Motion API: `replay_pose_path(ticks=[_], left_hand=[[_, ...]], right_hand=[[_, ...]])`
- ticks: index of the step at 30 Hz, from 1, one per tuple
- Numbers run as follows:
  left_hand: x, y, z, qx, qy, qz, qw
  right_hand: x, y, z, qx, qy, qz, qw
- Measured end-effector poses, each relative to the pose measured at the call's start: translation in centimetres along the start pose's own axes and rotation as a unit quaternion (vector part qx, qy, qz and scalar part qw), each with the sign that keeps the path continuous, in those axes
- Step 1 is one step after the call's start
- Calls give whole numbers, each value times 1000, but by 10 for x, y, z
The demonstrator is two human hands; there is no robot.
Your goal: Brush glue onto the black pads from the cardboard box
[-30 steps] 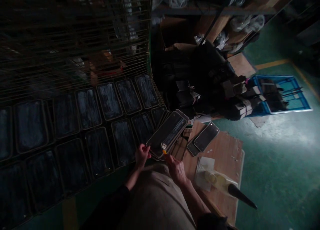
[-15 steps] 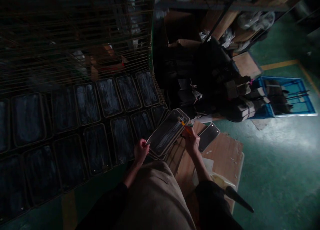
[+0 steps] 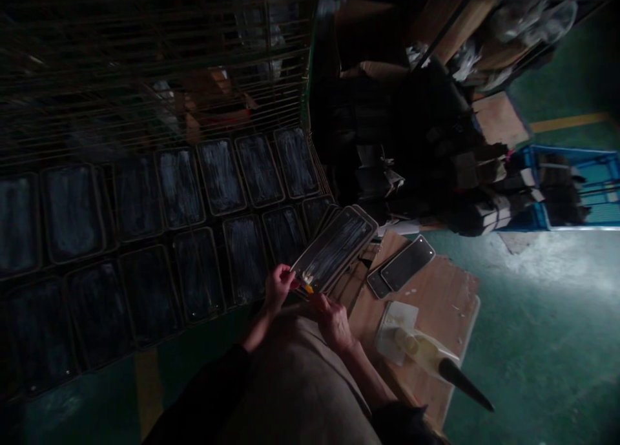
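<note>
**Brush back at the near end of the tray**

The right hand (image 3: 334, 316) has swung back. Half a second ago it was stretched out to the far end of the tray (image 3: 335, 248), with the tip up by the top corner. Now it is pulled in close to the body, closed round the orange-handled brush (image 3: 307, 283), bristles touching the tray's near edge. A second ago it sat in this same spot, so that reads as one full pass out and back. The left hand (image 3: 278, 289) has not let go: its fingers stay pinched on the tray's near left corner, holding it tilted above the lap. Pale streaks run the whole length of the dark face, so the brushing looks to have covered this one end to end.

Left of the tray, a wire rack (image 3: 290, 109) holds rows of streaked panels (image 3: 217, 174). Right of the tray lies a wooden board (image 3: 436, 290) with two glossy panels (image 3: 408, 262) and, nearer the person, a bottle (image 3: 426, 351).

It is very dim. More rims show under the tray, but how many pieces are stacked there I cannot tell. The bristles are small and blurred, and what is on them is unclear. The rack's upper shelves are lost in shadow, and the bottom edge cuts off the right arm.
</note>
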State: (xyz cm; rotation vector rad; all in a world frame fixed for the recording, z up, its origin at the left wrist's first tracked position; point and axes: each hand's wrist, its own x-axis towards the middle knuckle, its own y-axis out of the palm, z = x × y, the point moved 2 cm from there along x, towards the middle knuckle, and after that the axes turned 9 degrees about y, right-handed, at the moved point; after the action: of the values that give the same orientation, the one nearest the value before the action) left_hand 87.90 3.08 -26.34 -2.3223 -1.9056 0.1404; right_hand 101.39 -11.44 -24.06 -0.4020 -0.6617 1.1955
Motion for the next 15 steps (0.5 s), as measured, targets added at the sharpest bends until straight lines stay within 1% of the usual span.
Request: replay_pose_path(ticks=[2, 4, 6, 8, 9, 10, 12, 15], left_hand=[[0, -1, -3, 1, -4, -4, 1000], [1, -3, -6, 28, -11, -5, 1000], [3, -4, -9, 57, -16, 1, 998], [3, -4, -12, 66, -20, 6, 998], [3, -4, -13, 63, -22, 6, 998], [3, -4, -13, 58, -22, 6, 998], [3, -4, -14, 49, -22, 10, 999], [4, -4, -14, 61, -26, 21, 998]], right_hand=[[1, -3, -1, 61, 28, 3, 998], [8, -12, -9, 118, 64, -5, 991], [17, -25, -19, 152, 106, -41, 982], [23, -37, -27, 173, 144, -98, 969], [24, -41, -29, 186, 158, -123, 962], [24, -42, -29, 202, 163, -131, 957], [25, -37, -26, 235, 163, -110, 952], [35, -22, -22, 292, 171, -37, 940]])
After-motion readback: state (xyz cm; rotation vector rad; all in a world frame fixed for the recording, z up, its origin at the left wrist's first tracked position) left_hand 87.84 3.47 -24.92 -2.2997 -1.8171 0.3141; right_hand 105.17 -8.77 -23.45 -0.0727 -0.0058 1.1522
